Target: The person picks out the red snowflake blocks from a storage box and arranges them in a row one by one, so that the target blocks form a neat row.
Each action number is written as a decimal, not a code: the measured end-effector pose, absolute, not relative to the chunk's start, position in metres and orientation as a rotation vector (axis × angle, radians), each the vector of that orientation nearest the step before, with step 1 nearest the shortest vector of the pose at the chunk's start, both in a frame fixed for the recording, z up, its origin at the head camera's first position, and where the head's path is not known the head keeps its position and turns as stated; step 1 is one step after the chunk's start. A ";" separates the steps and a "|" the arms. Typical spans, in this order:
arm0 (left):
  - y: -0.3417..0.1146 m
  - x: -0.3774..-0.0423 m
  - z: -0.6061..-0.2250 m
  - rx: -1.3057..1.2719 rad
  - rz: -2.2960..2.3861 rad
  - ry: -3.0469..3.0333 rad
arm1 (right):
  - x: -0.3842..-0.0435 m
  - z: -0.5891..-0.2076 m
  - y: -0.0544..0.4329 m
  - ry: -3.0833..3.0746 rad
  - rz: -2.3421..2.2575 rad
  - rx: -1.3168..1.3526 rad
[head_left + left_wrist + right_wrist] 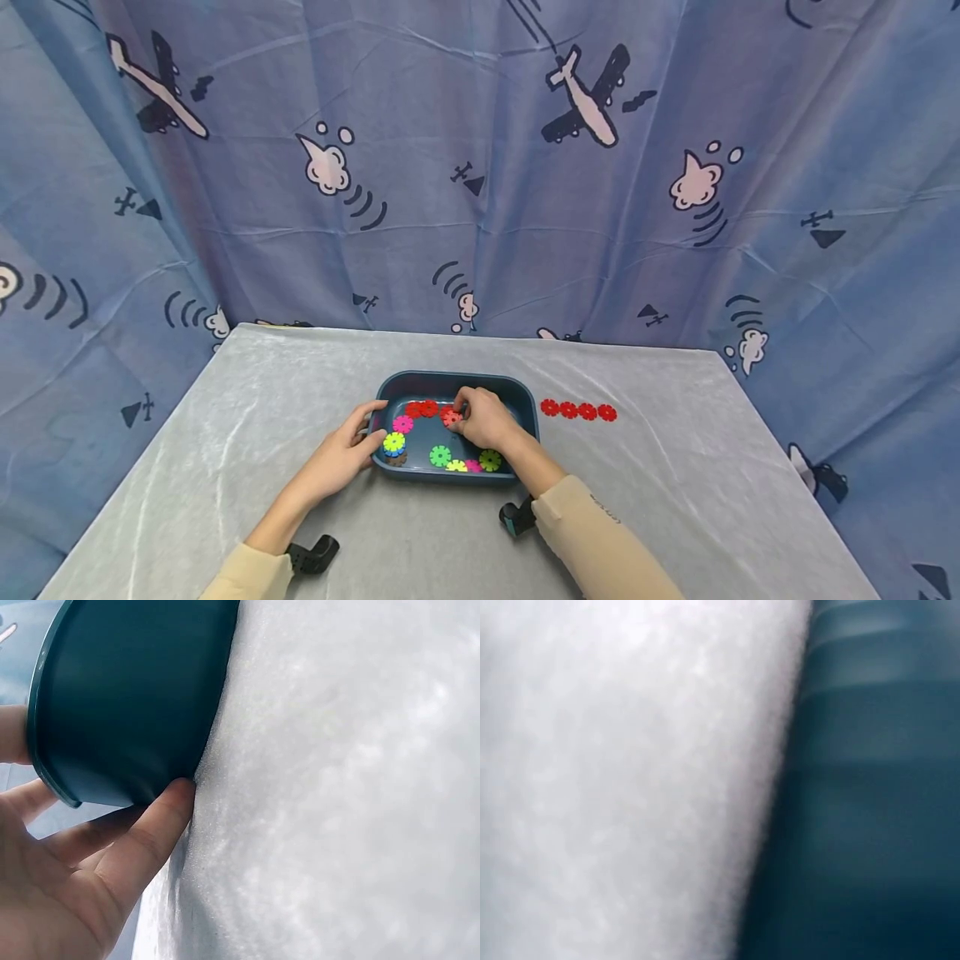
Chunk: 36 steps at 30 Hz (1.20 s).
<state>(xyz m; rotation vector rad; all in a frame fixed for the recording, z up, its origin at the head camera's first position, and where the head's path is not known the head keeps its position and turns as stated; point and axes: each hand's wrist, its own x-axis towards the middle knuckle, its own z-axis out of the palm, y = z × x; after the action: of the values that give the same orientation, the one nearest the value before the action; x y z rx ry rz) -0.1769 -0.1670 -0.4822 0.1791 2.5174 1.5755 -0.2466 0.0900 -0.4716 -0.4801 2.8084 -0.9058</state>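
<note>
A dark teal rectangular tub holds several notched plastic discs in red, pink, yellow, green, blue and brown. My left hand grips the tub's left end; the left wrist view shows fingers against the outside of its wall, while others reach over the rim. Inside the tub, my right hand pinches a red notched disc between thumb and fingertips. More red discs lie just left of it. The right wrist view has only the blurred tub wall and cloth, with the hand out of frame.
On the pale cloth-covered table, several red notched discs form a left-to-right row beside the tub's right end. Behind the table hangs a blue curtain printed with airplanes. Loose discs, including a green one, lie along the tub's near side.
</note>
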 end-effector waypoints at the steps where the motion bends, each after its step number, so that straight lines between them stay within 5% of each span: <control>1: -0.167 -0.177 -0.482 0.180 1.576 2.516 | -0.247 -0.472 0.090 2.807 -0.911 -0.481; 36: -0.167 -0.178 -0.483 0.173 1.569 2.518 | -0.245 -0.456 0.097 2.710 -1.045 -0.541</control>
<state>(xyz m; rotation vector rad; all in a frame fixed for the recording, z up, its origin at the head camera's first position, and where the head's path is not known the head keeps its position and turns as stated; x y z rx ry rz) -0.1779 -0.1667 -0.4828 0.1735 2.5185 1.5689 -0.2446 0.0969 -0.4557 -0.5414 2.7100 -1.0447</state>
